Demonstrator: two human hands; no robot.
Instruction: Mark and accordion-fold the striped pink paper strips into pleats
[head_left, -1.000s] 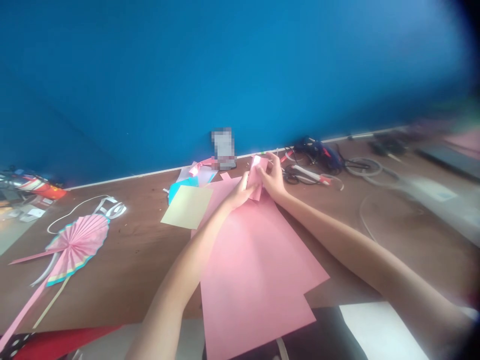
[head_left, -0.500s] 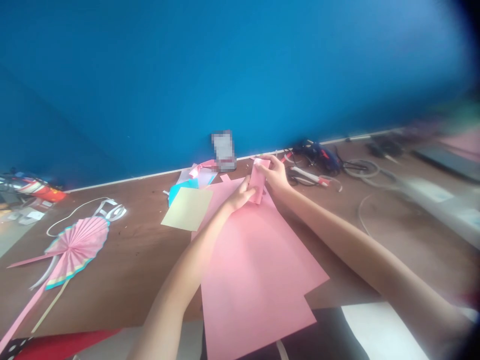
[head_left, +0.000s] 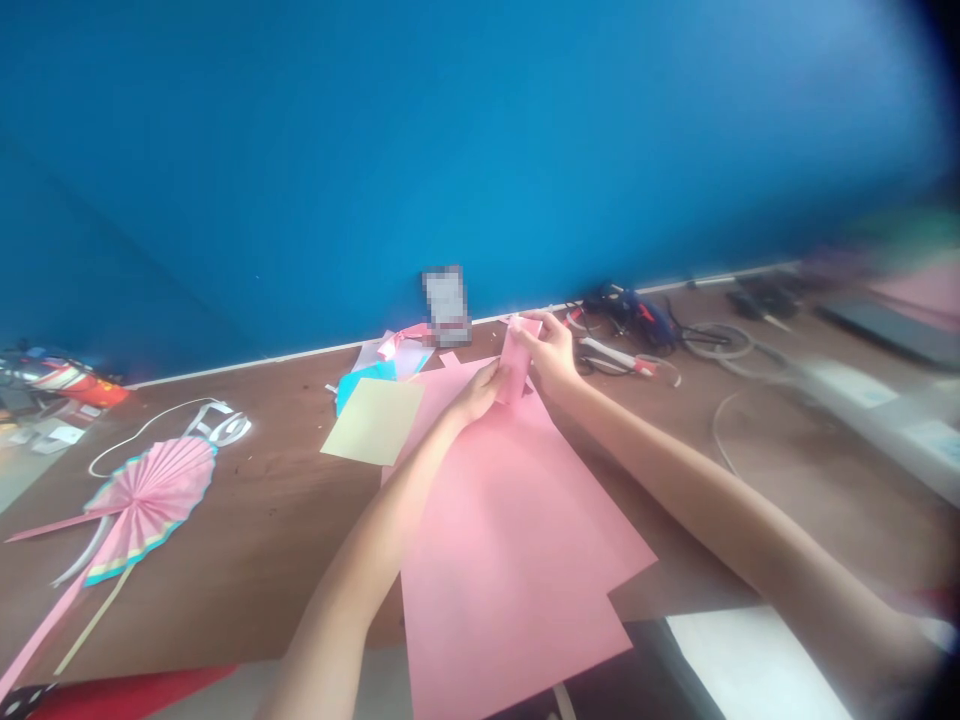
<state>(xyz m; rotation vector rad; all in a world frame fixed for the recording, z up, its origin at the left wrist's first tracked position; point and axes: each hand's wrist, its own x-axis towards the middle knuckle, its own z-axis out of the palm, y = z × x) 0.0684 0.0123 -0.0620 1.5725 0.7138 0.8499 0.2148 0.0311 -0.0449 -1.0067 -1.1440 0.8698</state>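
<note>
A small pink paper piece (head_left: 516, 362), narrow and apparently folded, is held up between my two hands. My left hand (head_left: 480, 392) grips its lower left side, thumb against the paper. At its upper right edge, my right hand (head_left: 552, 348) pinches it with thumb and fingers. Below both hands lies a large pink paper sheet (head_left: 510, 550) with a notch cut from its right side; it reaches past the table's front edge. Beside my left wrist rests a pale yellow paper square (head_left: 373, 420), partly over a blue paper (head_left: 364, 380).
A pleated pink paper fan (head_left: 154, 505) with paper strips lies at the left on the brown table (head_left: 285, 560). Against the blue wall leans a blurred-out phone-like object (head_left: 447, 305). Scissors (head_left: 619, 357) and cables (head_left: 720, 338) are to the right.
My left thumb and fingers have shifted slightly upward along the small pink paper. Both hands keep hold of it; the view has moved a little.
</note>
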